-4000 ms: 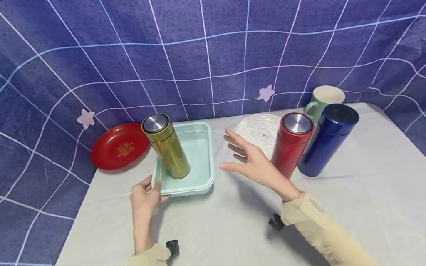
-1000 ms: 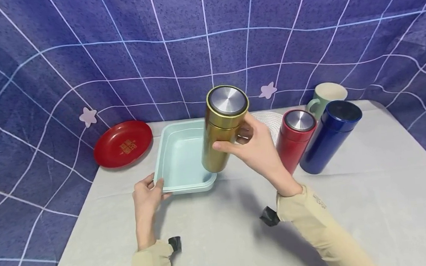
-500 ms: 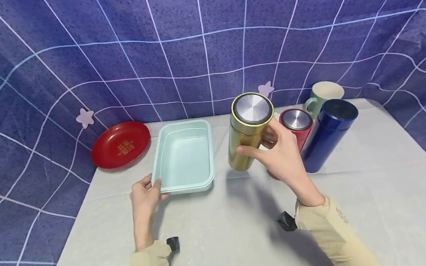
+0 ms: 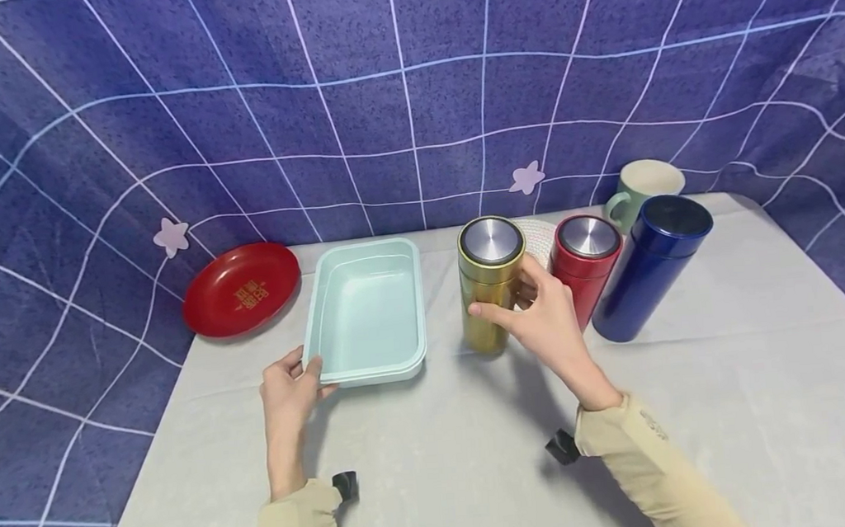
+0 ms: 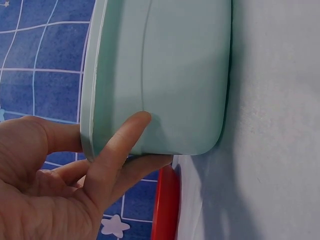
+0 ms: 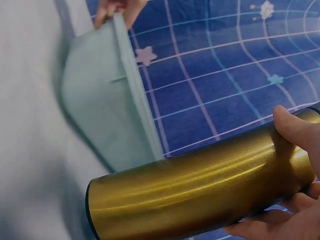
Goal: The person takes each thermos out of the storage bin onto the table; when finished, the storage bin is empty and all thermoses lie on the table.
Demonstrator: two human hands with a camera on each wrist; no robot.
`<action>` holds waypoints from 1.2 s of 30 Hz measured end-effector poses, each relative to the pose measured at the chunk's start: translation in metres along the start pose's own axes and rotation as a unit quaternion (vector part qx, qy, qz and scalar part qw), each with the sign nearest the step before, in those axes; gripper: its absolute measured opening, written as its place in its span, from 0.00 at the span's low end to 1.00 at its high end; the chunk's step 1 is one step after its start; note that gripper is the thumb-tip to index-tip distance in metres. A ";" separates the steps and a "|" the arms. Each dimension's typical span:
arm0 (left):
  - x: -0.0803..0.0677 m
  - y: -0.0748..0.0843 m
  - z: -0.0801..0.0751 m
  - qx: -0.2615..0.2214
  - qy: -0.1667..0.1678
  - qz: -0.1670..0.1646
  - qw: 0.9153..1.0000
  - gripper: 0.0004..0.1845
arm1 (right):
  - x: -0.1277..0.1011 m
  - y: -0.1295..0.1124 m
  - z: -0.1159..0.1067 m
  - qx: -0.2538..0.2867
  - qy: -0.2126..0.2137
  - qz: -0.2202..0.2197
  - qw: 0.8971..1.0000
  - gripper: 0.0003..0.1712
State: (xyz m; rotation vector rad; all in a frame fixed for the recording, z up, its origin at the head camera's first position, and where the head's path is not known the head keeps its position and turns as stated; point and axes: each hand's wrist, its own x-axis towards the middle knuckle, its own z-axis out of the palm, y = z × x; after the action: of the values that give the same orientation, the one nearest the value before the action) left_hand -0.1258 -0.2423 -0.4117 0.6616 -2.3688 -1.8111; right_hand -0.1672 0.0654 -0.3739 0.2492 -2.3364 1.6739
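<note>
pale grey cloth covers the table (image 4: pixel 702 407), and a blue checked backdrop (image 4: pixel 409 91) hangs round it on three sides. on the cloth the mint green tray (image 4: pixel 364 309) sits left of centre, its near left corner pinched by the left hand (image 4: pixel 288 390), thumb on the rim and fingers curled under the wall; the left wrist view shows that grip close up. right of the tray, just beside it, the gold flask (image 4: pixel 489 283) stands upright on the cloth, steel cap up. the right hand (image 4: pixel 546 324) wraps its side from the right, thumb across the front, fingers curled behind, so the flask sits to the left of the palm and a little beyond it. in the right wrist view i cannot make out whether the base quite meets the cloth; the flask's top is cut off there.

behind the hand stand a blue flask (image 4: pixel 649 266) and a red flask (image 4: pixel 585 263), the red one's lower part hidden by the fingers. a red plate (image 4: pixel 241 288) lies at the far left. a white woven mat (image 4: pixel 538 236) is mostly hidden behind the gold flask, and a green mug (image 4: pixel 640 184) peeps out behind the blue one.
</note>
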 end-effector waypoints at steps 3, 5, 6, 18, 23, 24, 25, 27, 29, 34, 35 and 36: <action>0.000 0.000 0.001 -0.001 0.001 -0.001 1.000 0.25 | 0.000 0.008 0.003 -0.005 -0.004 0.015 1.000 0.33; 0.000 0.000 0.002 -0.002 0.001 0.000 1.000 0.25 | -0.001 0.013 0.005 -0.004 -0.006 0.020 1.000 0.34; -0.001 0.000 0.002 -0.001 0.001 0.000 1.000 0.25 | -0.001 0.014 0.005 -0.002 -0.007 0.021 1.000 0.34; -0.002 0.003 0.002 0.000 -0.002 -0.002 1.000 0.25 | -0.004 0.014 0.007 -0.005 -0.010 0.015 1.000 0.34; -0.002 0.003 0.001 -0.005 -0.002 -0.001 1.000 0.25 | -0.004 0.016 0.010 0.001 -0.006 0.007 1.000 0.33; -0.003 0.004 0.001 -0.003 -0.002 0.000 1.000 0.25 | -0.004 0.017 0.011 0.004 -0.004 0.005 1.000 0.33; -0.003 0.004 0.001 -0.002 -0.001 0.001 1.000 0.25 | -0.004 0.018 0.012 0.009 -0.004 0.003 1.000 0.33; -0.003 0.004 0.001 -0.001 -0.001 0.002 1.000 0.25 | -0.005 0.020 0.013 0.014 -0.001 0.001 1.000 0.35; -0.003 0.004 0.001 0.000 0.000 0.003 1.000 0.25 | -0.005 0.021 0.014 0.014 0.001 -0.002 1.000 0.36; -0.002 0.002 0.000 0.005 0.000 0.005 1.000 0.25 | -0.006 0.023 0.016 0.004 -0.004 -0.001 1.000 0.38; -0.002 0.002 0.000 0.008 0.001 0.007 1.000 0.26 | -0.006 0.024 0.016 0.006 -0.007 0.000 1.000 0.39; -0.001 0.001 0.000 0.010 0.001 0.010 1.000 0.25 | -0.006 0.024 0.017 0.006 -0.011 0.002 1.000 0.39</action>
State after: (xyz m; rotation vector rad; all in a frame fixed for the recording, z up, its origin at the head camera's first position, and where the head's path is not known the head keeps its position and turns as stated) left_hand -0.1250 -0.2412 -0.4107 0.6396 -2.3865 -1.7806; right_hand -0.1700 0.0574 -0.4024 0.2672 -2.3444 1.6963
